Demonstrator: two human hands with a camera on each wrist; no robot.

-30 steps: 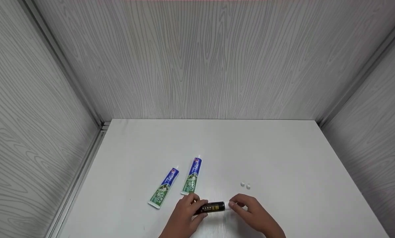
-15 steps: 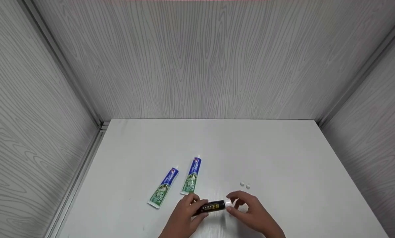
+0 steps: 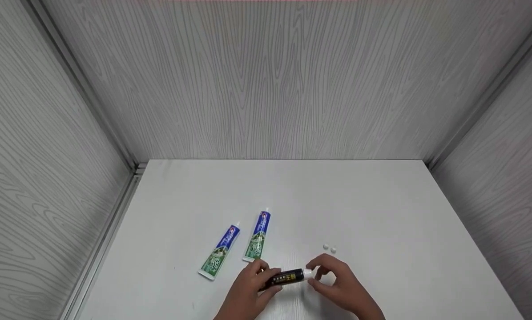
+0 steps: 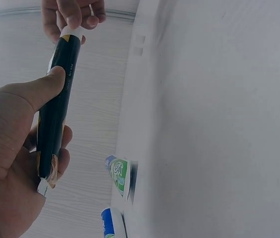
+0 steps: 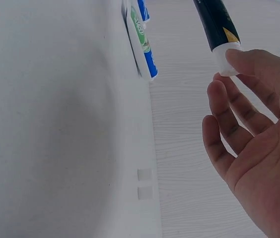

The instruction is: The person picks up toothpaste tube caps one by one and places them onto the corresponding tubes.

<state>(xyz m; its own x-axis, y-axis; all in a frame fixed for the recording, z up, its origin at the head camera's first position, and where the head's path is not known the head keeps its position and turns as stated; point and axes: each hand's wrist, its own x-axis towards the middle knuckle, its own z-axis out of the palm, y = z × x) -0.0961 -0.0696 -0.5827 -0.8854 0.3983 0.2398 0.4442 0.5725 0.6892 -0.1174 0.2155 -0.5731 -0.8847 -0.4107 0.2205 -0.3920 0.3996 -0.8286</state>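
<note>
A black tube (image 3: 288,277) with yellow lettering is held level in front of me, its white cap (image 3: 308,274) pointing right. My left hand (image 3: 248,286) grips the tube's body, thumb on the near side and fingers behind. With thumb and index finger my right hand (image 3: 339,284) pinches the cap; its other fingers are loosely bent, as the right wrist view shows. In the left wrist view the tube's tail (image 4: 43,186) lies near the palm, with a ragged gold edge around it. Part of the body is hidden by the left hand.
Two blue-and-green toothpaste tubes (image 3: 219,252) (image 3: 257,235) lie on the white table (image 3: 359,191) left of and beyond the hands, nozzles uncovered. Two small white caps (image 3: 325,246) (image 3: 333,250) sit beyond the right hand. Grey wood-grain panels (image 3: 270,80) enclose the back and sides.
My right hand's fingers have shifted around the white cap, index finger raised and spread further from the thumb. The tube's cap end has tilted up slightly. The left hand keeps its grip.
</note>
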